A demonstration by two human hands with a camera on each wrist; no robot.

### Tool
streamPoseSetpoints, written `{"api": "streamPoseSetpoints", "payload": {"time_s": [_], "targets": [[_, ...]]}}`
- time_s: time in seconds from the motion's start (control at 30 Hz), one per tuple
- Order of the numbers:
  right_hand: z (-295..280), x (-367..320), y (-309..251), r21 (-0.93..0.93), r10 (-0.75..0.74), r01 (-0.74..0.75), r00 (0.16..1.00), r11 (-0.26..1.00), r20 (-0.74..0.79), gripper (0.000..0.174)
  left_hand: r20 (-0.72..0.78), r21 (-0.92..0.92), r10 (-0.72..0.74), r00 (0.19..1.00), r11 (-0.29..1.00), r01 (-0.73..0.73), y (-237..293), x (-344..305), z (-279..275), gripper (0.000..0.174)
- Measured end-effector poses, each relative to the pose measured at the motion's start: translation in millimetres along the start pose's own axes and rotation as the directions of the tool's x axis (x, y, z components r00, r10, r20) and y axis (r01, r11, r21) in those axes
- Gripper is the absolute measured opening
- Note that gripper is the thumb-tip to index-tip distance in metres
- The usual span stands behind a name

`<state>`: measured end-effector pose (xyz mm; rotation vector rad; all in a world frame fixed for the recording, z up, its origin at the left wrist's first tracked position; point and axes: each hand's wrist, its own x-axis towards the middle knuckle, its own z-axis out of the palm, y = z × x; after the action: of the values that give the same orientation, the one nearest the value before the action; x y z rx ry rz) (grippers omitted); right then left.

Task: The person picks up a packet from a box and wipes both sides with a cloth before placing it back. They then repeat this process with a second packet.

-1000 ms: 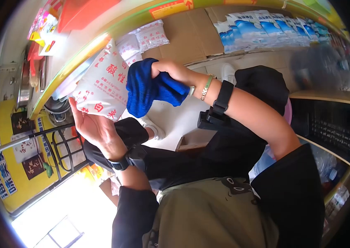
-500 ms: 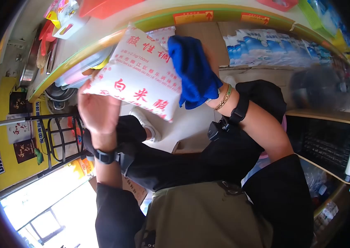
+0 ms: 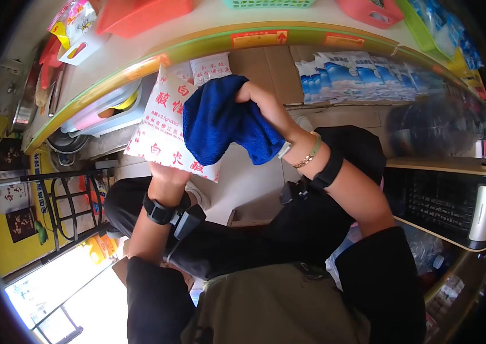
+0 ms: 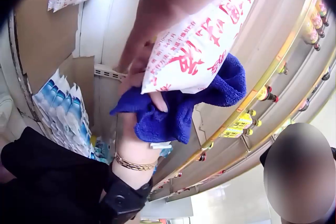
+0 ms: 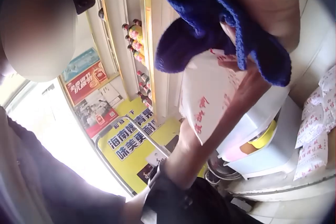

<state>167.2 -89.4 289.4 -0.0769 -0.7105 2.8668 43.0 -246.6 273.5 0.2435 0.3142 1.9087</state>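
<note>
A white pouch of seasoning liquid (image 3: pixel 165 123), printed in red Chinese characters, is held tilted above the lap. My left hand (image 3: pixel 169 172) supports its lower end from beneath, mostly hidden by the pouch in the head view. In the right wrist view, fingers show at the pouch's (image 5: pixel 205 92) edge. A dark blue towel (image 3: pixel 214 123) hangs from my right hand (image 3: pixel 257 97), which grips it with the thumb on top and the other fingers covered. The towel overlaps the pouch's right side. In the left wrist view, bunched towel (image 4: pixel 168 119) shows below the pouch.
Similar white pouches (image 3: pixel 211 64) lie on the low shelf, with a row of blue-and-white packs (image 3: pixel 352 77) to the right. Above runs a shelf edge (image 3: pixel 197 46) with baskets. A black metal rack (image 3: pixel 71 200) stands left, a black appliance (image 3: pixel 444 198) right.
The pouch first moved right and up, then came back left. The towel went from beside the pouch's right edge to over its front. My left palm has slid out of sight beneath the pouch.
</note>
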Motion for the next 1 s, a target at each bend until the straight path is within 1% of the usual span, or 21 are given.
{"api": "streamPoseSetpoints", "payload": {"time_s": [0.03,0.07,0.13,0.2,0.27,0.3,0.33,0.4,0.43,0.47,0.5,0.53,0.6,0.63,0.67,0.73,0.77,0.8,0.87,0.93,1.0], "targets": [[-4,2,1,-0.100,0.040,-0.050,0.994,0.994,-0.101,0.030,0.027,-0.014,-0.002,1.000,1.000,0.002,2,-1,-6,0.073],[-1,5,2,-0.104,0.044,-0.056,0.993,0.993,-0.111,0.030,0.026,-0.027,-0.003,1.000,1.000,0.003,2,0,-9,0.073],[8,5,3,-0.455,-0.068,-0.064,0.961,0.888,-0.269,0.020,0.030,-0.112,0.009,1.000,0.994,-0.005,-4,-6,-14,0.074],[18,-1,-7,-0.325,0.093,-0.230,0.917,0.917,-0.387,0.021,0.107,-0.198,-0.023,0.994,0.979,0.044,-5,-11,-19,0.074],[23,-6,-11,-0.300,0.103,-0.246,0.901,0.922,-0.421,0.022,0.116,-0.256,-0.043,0.992,0.964,0.072,-1,-6,-3,0.074],[27,-7,-14,-0.424,0.011,-0.205,0.909,0.882,-0.417,0.023,0.124,-0.275,-0.039,0.991,0.959,0.072,0,-5,1,0.073],[31,-10,-17,-0.475,0.013,-0.242,0.900,0.846,-0.437,0.025,0.131,-0.296,-0.036,0.991,0.952,0.074,1,-6,4,0.072],[57,-13,-27,-0.722,-0.041,-0.239,0.937,0.650,-0.347,0.028,0.060,-0.297,-0.037,0.998,0.954,0.053,4,-4,8,0.073],[64,-13,-28,-0.725,-0.027,-0.250,0.937,0.642,-0.348,0.028,-0.034,-0.245,-0.059,0.998,0.968,0.049,7,-4,10,0.073],[69,-13,-28,-0.800,-0.103,-0.233,0.934,0.553,-0.343,0.030,-0.128,-0.195,-0.076,0.989,0.980,0.050,8,-3,13,0.074],[72,-11,-29,-0.864,-0.177,-0.217,0.929,0.454,-0.326,0.032,-0.163,-0.247,-0.082,0.983,0.968,0.040,10,-2,14,0.075],[70,-9,-29,-0.868,-0.163,-0.226,0.931,0.442,-0.326,0.032,-0.165,-0.260,-0.069,0.984,0.965,0.024,11,-3,12,0.075],[60,-2,-31,-0.972,-0.541,0.014,0.833,0.234,-0.118,0.034,0.042,-0.374,-0.056,0.998,0.925,0.068,15,-6,6,0.075],[57,-1,-36,-0.949,-0.573,0.034,0.804,0.313,-0.160,0.036,0.071,-0.415,-0.040,0.997,0.907,0.066,17,-7,3,0.075],[56,-1,-36,-0.952,-0.562,0.027,0.812,0.304,-0.156,0.036,0.071,-0.427,-0.026,0.997,0.903,0.054,19,-8,0,0.075],[55,0,-37,-0.948,-0.620,0.148,0.782,0.281,-0.062,0.038,0.108,-0.415,-0.010,0.994,0.908,0.054,20,-8,-6,0.075],[60,-1,-33,-0.979,-0.591,0.097,0.806,0.181,-0.030,0.042,0.110,-0.421,0.003,0.994,0.906,0.044,21,-8,-4,0.075],[53,0,-30,-0.991,-0.523,0.136,0.843,-0.011,0.121,0.044,0.050,-0.347,-0.002,0.999,0.938,0.019,22,-8,-1,0.074],[49,8,-13,-0.963,-0.361,0.245,0.893,-0.112,0.269,0.045,-0.015,-0.273,-0.002,1.000,0.962,-0.002,21,-8,1,0.073],[44,9,11,-0.965,-0.217,0.213,0.945,-0.150,0.243,0.054,-0.207,-0.124,-0.010,0.978,0.992,-0.016,17,-5,-3,0.070],[46,11,28,-0.905,-0.149,0.304,0.921,-0.298,0.359,0.050,-0.194,-0.107,0.013,0.981,0.994,-0.035,15,-7,-12,0.067]]}}
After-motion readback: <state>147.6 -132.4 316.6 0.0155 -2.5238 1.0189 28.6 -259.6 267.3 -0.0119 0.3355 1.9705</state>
